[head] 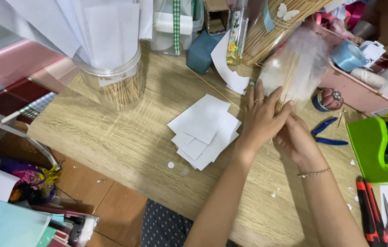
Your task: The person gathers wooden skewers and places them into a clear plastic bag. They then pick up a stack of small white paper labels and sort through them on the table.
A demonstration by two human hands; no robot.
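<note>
Taking the loose stack of white square paper cards [204, 129] on the pale wood-grain desk [125, 137] as the landmark: up and to the left of it stands a clear round plastic jar [120, 82] with thin wooden sticks in its base and white paper sheets rising out of its top. One single thin wooden skewer [212, 87] lies on the desk just above the stack.

Just right of the stack, the left hand [262, 120], a ring on one finger, has its fingers [274, 101] curled around the lower end of a crinkled clear plastic bag of thin wooden skewers [297, 71], which tilts up and away to the right. The right hand [297, 137] sits under and behind the left, its fingers mostly hidden, so I cannot tell whether they pinch a stick or merely steady the bag.

Further right of the stack lie small blue-handled pliers [326, 132], then a bright green tape dispenser [374, 146], with an orange-and-black utility knife [368, 210] below it.

The step in hand looks like drawing a skewer from the bag; that calls for a fine pinch on one stick while the other hand keeps the bag mouth firm.
</note>
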